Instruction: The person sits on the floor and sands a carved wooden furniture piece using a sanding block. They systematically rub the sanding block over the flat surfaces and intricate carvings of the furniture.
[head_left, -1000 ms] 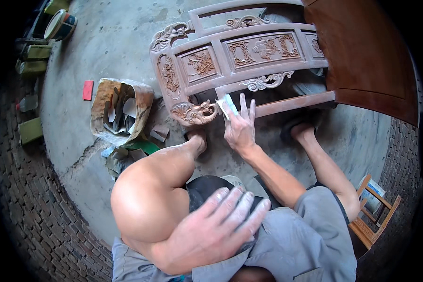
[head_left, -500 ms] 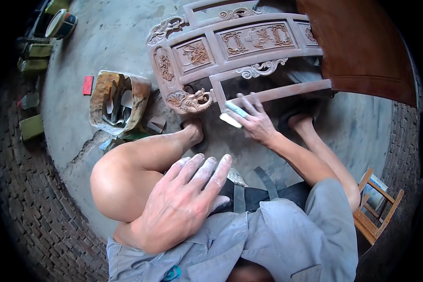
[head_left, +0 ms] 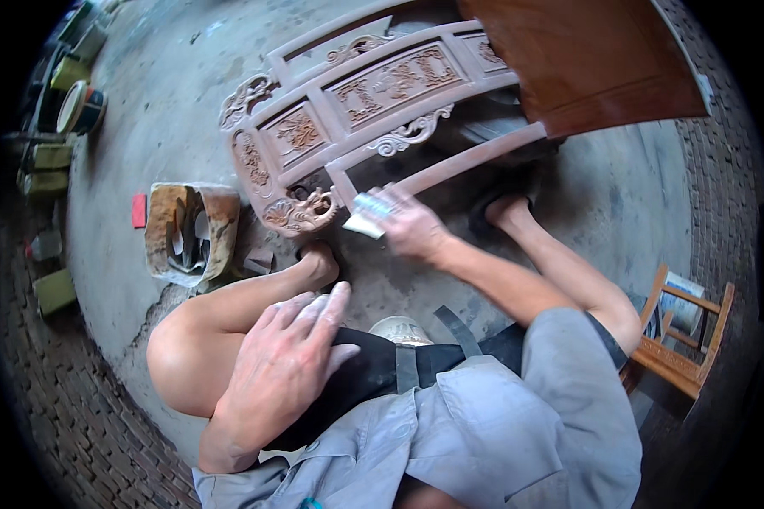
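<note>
A carved wooden furniture frame (head_left: 399, 110), dusty and reddish-brown, lies tilted in front of me, with carved panels and scrollwork. My right hand (head_left: 412, 227), blurred by motion, grips a flat pad (head_left: 367, 217), white and pale blue, whose exact kind I cannot make out. The pad is at the corner where an upright bar meets the long lower rail (head_left: 475, 159); whether it touches the wood is unclear. Over my left thigh hovers my left hand (head_left: 282, 352), fingers stretched out, whitened with dust and holding nothing.
Left of the frame stands a stained square tub (head_left: 157, 250) full of scraps, beside a red block (head_left: 138, 210). A glossy brown panel (head_left: 594, 68) covers the frame's right end. A small wooden stool (head_left: 675, 352) stands at right. Buckets (head_left: 81, 108) and tins line the left edge.
The whole view has shifted, so the frame appears farther left. My right hand still holds the pad near the same corner, now blurred. My left hand stays spread over my thigh.
</note>
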`<state>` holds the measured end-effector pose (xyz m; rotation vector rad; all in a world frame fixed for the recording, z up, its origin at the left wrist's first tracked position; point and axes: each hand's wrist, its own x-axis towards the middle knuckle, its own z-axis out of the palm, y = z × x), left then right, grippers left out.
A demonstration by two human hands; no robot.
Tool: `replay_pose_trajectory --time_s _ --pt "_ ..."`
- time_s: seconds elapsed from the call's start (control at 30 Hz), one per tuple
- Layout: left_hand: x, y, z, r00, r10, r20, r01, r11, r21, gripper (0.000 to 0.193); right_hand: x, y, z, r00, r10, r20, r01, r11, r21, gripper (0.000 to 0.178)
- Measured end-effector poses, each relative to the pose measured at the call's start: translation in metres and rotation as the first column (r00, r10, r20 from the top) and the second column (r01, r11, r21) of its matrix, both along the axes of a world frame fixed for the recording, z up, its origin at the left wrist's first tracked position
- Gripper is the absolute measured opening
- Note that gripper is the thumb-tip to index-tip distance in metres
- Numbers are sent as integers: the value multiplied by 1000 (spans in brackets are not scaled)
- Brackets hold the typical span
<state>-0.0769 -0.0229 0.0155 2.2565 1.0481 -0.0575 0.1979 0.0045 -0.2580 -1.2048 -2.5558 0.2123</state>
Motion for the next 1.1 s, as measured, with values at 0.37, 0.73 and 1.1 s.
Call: replay_pose_trajectory --time_s 0.37,0.73,1.1 --pt "-10 -2 -11 1000 -21 8 20 998 55 68 11 -15 1 894 -437 -103 447 888 110 52" --pt "-12 -2 -27 987 -6 -160 -12 994 -108 62 158 16 10 545 -832 -103 830 517 208 56" --pt "-2 25 -79 960 165 224 -214 952 217 63 -73 -50 128 871 -89 -483 -132 904 -406 59"
